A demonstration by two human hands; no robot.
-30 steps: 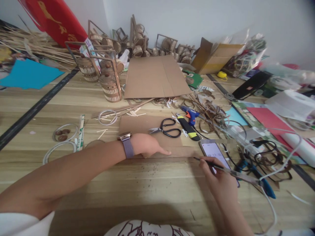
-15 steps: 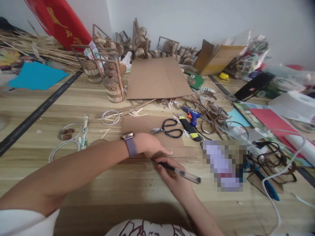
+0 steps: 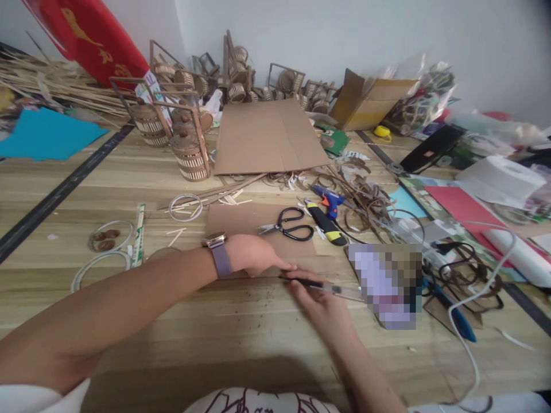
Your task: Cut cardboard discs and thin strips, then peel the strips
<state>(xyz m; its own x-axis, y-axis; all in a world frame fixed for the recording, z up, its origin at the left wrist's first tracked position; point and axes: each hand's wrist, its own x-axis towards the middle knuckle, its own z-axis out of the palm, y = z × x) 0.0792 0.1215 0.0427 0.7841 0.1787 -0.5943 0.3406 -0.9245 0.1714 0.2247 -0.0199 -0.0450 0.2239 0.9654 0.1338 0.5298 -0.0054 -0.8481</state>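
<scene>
My left hand [image 3: 252,253], below a wristwatch with a purple strap, presses on the front part of a small brown cardboard sheet [image 3: 232,221]. One of its digits stretches to the right along the sheet's front edge; the other fingers are partly hidden. In my right hand [image 3: 321,301] is a black pen with a clear barrel [image 3: 307,283], gripped between thumb and fingers. Its tip points left, at the cardboard's front edge, close to my left hand's outstretched digit. Black-handled scissors [image 3: 294,231] lie on the sheet just beyond my hands.
Right of the scissors lie a yellow-black utility knife [image 3: 326,223] and a blue glue gun [image 3: 329,202]. A larger cardboard sheet [image 3: 267,137] lies behind. Small lidded baskets [image 3: 189,158] stand at left rear. Wire rings [image 3: 185,207] lie at left, a looping white cable [image 3: 462,338] at right.
My right hand and the pen have slid right along the cardboard edge, and the pen lies flatter. My left hand keeps pressing the sheet. The whole view has shifted slightly.
</scene>
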